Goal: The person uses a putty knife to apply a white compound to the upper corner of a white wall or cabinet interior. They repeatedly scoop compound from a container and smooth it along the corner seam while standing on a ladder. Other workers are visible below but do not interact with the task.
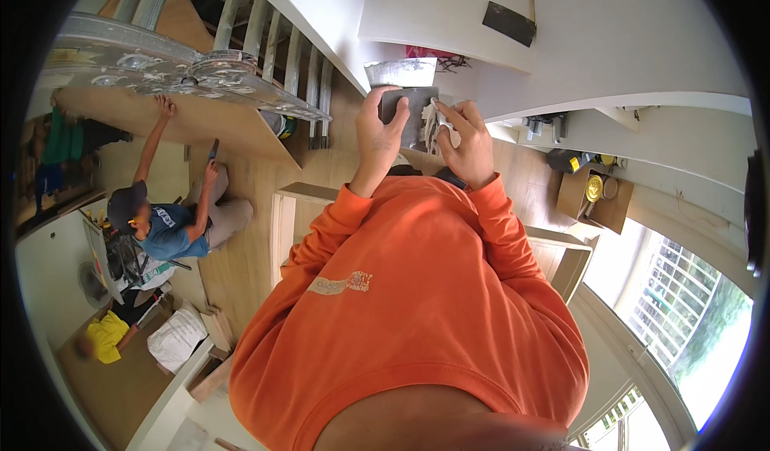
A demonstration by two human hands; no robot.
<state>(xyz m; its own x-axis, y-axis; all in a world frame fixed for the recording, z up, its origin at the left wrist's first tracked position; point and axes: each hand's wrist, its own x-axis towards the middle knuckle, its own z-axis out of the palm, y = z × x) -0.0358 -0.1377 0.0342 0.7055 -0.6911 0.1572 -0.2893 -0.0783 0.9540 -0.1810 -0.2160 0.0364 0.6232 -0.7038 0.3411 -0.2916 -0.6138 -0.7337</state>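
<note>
My left hand grips a dark, flat rectangular putty blade, its thumb lying across the face. Pale putty is smeared along the blade's right side. My right hand is at that edge, index finger touching near the top corner and thumb lower down. Whitish material shows between its curled fingers; whether they also hold a tool cannot be made out. Just beyond my left fingers is a wide, shiny metal blade; its hold is hidden. Another dark blade lies on the white panel ahead.
A paint-spattered ladder stands at upper left. Behind it a co-worker steadies a large wooden board, a tool in the other hand. At right are a cardboard box, a yellow-black power tool and a barred window.
</note>
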